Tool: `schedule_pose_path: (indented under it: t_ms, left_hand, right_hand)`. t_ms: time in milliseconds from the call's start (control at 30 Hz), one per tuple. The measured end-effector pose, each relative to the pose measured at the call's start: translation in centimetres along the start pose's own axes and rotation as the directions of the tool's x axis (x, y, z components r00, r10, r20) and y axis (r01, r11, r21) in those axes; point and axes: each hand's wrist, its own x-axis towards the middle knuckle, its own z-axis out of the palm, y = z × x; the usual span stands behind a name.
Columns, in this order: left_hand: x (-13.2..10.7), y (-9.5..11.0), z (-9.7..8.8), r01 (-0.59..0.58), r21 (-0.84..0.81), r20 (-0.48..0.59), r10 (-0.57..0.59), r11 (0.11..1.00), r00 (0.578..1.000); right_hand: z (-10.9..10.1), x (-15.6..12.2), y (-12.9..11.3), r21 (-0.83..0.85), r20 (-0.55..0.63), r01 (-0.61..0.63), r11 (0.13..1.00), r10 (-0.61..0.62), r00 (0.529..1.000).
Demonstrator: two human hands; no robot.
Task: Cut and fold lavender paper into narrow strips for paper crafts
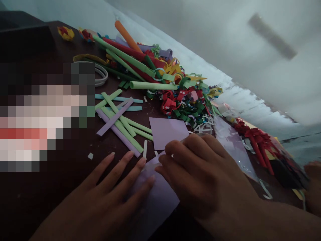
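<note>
Left hand (pixel 117 187) lies flat, fingers spread, on a lilac paper sheet (pixel 155 201) on the dark surface (pixel 50 194). Right hand (pixel 200 170) is curled, fingertips pressing the sheet's upper edge. Just beyond the hands lies a lilac paper square (pixel 167 132). To its left, crossed green and lilac paper strips (pixel 120 122). Farther back, rolled paper tubes (pixel 130 60) in green, red and orange beside a pile of mixed-colour paper scraps (pixel 185 97). Red paper pieces (pixel 255 140) lie at the right.

Strewn across dark wooden tabletop (pixel 75 174): long rolled green paper tubes (pixel 150 85), crossed flat green and lilac paper strips (pixel 120 124), tangled heap of red and green paper shreds (pixel 185 100), stacked pale rings (pixel 101 75).
</note>
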Motion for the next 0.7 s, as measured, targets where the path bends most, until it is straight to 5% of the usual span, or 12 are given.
schedule_pose_path:
  t_ms: [233,700]
  left_hand:
    - [0.0,0.2,-0.1,0.007,0.0,-0.024,-0.007,1.0,1.0]
    - [-0.4,0.2,0.7,-0.004,0.015,-0.073,0.005,1.0,0.997]
  right_hand:
    - [0.0,0.0,0.3,0.155,0.025,-0.104,0.982,0.101,0.995]
    - [3.0,0.6,1.7,0.137,0.147,-0.247,0.959,0.227,0.963]
